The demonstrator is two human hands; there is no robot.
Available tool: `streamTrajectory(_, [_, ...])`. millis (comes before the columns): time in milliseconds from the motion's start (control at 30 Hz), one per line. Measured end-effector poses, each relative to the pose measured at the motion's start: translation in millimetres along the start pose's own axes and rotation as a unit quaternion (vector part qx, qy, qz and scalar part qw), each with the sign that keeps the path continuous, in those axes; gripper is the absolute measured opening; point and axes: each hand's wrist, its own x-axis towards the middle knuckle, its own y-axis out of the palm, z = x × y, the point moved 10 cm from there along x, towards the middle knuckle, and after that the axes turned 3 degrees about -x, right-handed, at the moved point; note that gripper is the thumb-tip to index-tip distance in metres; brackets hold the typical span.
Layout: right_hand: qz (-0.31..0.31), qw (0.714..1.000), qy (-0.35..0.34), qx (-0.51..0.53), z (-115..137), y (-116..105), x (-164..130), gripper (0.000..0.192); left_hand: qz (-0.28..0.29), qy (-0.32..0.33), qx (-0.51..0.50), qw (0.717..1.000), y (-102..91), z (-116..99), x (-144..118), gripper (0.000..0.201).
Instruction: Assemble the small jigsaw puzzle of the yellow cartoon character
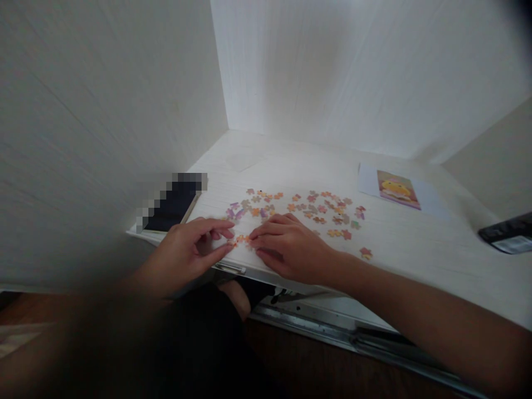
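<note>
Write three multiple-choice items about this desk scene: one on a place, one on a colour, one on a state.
1. Where does the picture card lie?
A. far right of the desk
B. under the phone
C. on the floor

2. What colour is the desk?
A. black
B. white
C. green

3. How do the hands meet the small orange puzzle pieces?
A. both fists shut, far away
B. fingertips of both touch them
C. one hand lifted high

A: it lies beyond the loose pieces.
B: bare top is white.
B: left hand and right hand meet there.
</note>
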Motion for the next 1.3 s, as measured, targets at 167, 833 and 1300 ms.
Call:
streamTrajectory(167, [0.006, 1.0, 0.0, 0.0, 1.0, 0.6, 0.6, 0.019, -0.003, -0.001, -0.001, 1.0, 1.8, -0.3, -0.1, 0.04])
streamTrajectory(833, [0.015, 1.0, -0.005, -0.004, 2.1, 1.7, 0.5, 0.018, -0.026, 0.014, 0.015, 0.999, 1.7, -3.1, 0.8, 0.036])
streamTrajectory(1300, [0.018, 1.0, -0.006, 0.001, -0.1, 2.6, 0.0, 0.019, -0.004, 0.055, -0.003, 0.998, 9.0, -28.0, 0.2, 0.018])
